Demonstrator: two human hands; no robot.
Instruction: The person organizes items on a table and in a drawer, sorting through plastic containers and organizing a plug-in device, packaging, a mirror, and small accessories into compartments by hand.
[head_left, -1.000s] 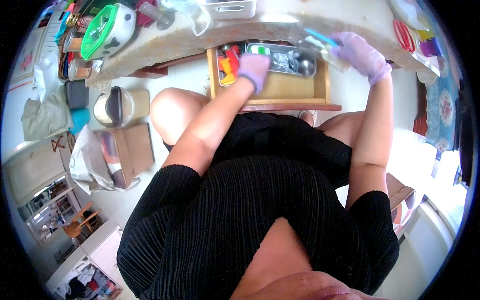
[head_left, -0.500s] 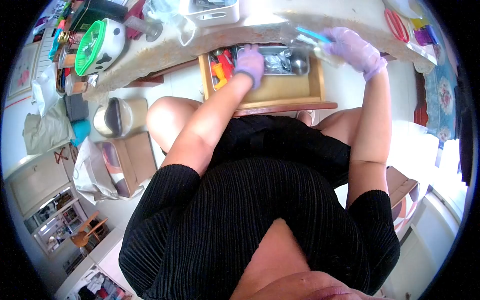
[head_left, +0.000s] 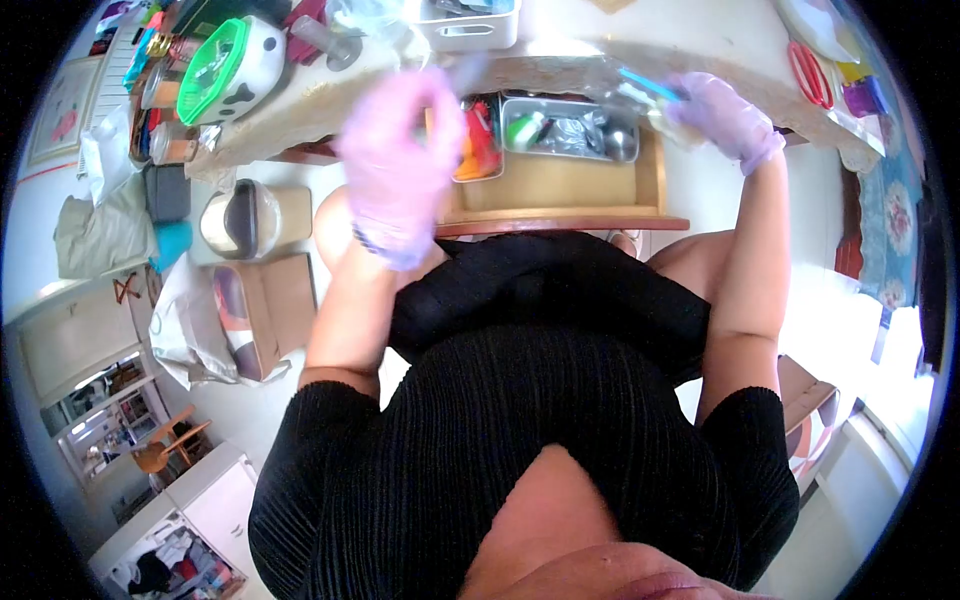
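My left hand (head_left: pixel 400 150), in a thin purple glove and blurred by motion, is raised at the left side of the open wooden drawer (head_left: pixel 560 185). Its fingers are curled together, and a greyish smear (head_left: pixel 468 73) shows at the fingertips, too blurred to name. My right hand (head_left: pixel 722 118), also gloved, is closed around a thin blue stick (head_left: pixel 648 83) and crumpled clear plastic (head_left: pixel 640 101) above the drawer's right corner. Inside the drawer, a tray (head_left: pixel 570 155) holds silvery packets (head_left: pixel 573 133), a green-and-white item (head_left: pixel 525 130) and a round metal piece (head_left: pixel 619 144). Red and orange items (head_left: pixel 480 145) lie left of it.
On the cloth-covered table (head_left: pixel 570 45) stand a white basket (head_left: pixel 470 30), a green-rimmed container (head_left: pixel 218 75) and red-handled scissors (head_left: pixel 810 75). A bin (head_left: pixel 258 217) and a cardboard box (head_left: pixel 280 310) are on the floor at left.
My left hand has come up out of the drawer and moved left, uncovering the green-and-white item. My right hand still holds the blue stick and plastic. The view has shifted slightly.
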